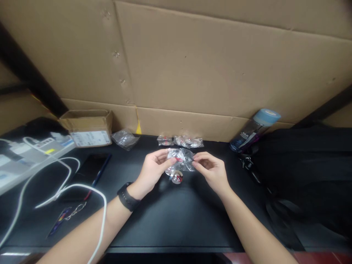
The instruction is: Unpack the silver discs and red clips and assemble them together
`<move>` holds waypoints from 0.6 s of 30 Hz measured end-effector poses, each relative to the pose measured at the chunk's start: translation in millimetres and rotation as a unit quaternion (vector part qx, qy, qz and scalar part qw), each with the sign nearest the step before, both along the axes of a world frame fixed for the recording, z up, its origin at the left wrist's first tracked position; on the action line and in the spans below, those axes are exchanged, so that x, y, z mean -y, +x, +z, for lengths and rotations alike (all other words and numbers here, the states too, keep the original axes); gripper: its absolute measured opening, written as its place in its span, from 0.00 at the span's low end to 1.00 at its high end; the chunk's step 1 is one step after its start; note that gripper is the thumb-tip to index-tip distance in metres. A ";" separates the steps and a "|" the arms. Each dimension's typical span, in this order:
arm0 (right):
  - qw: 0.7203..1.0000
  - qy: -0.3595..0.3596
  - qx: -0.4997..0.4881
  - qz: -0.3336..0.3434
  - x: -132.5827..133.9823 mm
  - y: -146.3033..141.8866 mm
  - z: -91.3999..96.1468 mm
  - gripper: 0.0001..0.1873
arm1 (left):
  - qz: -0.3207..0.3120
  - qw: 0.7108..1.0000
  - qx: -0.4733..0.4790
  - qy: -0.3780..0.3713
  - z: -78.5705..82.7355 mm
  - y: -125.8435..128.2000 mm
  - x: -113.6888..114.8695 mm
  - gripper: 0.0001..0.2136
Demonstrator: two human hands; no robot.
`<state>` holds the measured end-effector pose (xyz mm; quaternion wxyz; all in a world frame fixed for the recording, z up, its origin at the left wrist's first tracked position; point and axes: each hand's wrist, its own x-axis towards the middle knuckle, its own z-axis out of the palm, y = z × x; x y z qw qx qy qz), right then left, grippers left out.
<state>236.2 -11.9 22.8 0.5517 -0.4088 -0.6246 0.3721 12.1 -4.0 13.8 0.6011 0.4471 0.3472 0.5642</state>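
Note:
Between my two hands a clear plastic bag (188, 163) is stretched, with something red and whitish inside its left part. My left hand (155, 168), with a black watch on the wrist, pinches the bag's left side between thumb and fingers. At the right edge of the bag, my right hand (211, 169) grips the plastic with thumb and fingertips. Just below the bag is a round shiny piece (176, 177) with red marks; whether it rests on the table or hangs there I cannot tell. Behind lie several small packed items (188, 141) in clear wrappers.
An open cardboard box (92, 126) and a crumpled plastic bag (125, 139) stand back left. A phone (90, 170), white cable (79, 186), keychain (61, 221) and power strip (30, 157) lie left. A blue-capped bottle (254, 130) and black backpack (305, 176) are right. Cardboard walls the back.

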 end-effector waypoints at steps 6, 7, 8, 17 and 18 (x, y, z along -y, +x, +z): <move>0.998 0.048 0.046 0.019 3.3 1.2 0.9 0.08 | -0.012 0.999 0.021 -0.021 -0.9 -0.7 0.0 0.18; 0.998 0.042 0.052 0.017 3.2 1.2 0.6 0.08 | -0.010 0.999 0.023 -0.021 -0.7 -0.7 -0.1 0.18; 0.998 0.032 0.053 0.015 2.9 1.0 0.2 0.07 | -0.009 1.000 0.023 -0.019 -0.5 -0.7 -0.1 0.18; 0.999 -0.040 0.003 0.009 -0.3 -3.0 -3.9 0.06 | -0.007 1.000 0.024 -0.003 0.2 -0.5 0.3 0.18; 0.999 -0.046 -0.004 0.015 -0.2 -3.0 -3.8 0.06 | -0.007 1.000 0.025 -0.002 -0.1 -0.7 0.2 0.18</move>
